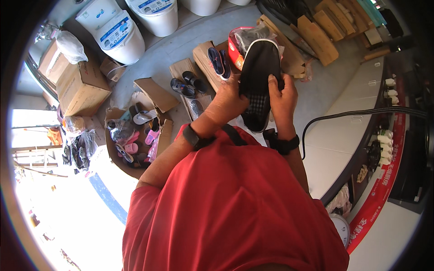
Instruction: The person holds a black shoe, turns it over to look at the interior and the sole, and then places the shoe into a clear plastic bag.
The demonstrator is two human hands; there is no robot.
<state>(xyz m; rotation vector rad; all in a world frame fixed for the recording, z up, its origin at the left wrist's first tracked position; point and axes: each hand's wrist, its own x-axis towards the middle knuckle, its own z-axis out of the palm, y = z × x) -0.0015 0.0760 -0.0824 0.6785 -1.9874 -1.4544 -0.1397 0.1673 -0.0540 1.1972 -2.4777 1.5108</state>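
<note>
A black cloth shoe with a white rim and a checked patch is held up in front of me, its toe end pointing away. My left hand grips its left side, the fingers partly hidden. On the opposite side, my right hand holds it with the thumb on top. Just beyond stands a red box with plastic-wrapped dark contents. A pair of navy shoes and a pair of black sandals rest on cardboard to the left of my hands.
An open carton of mixed slippers stands at the left, near stacked cardboard boxes. White toilets line the far side. Flattened cardboard lies at the upper right. A white counter runs along the right, with a black cable over it.
</note>
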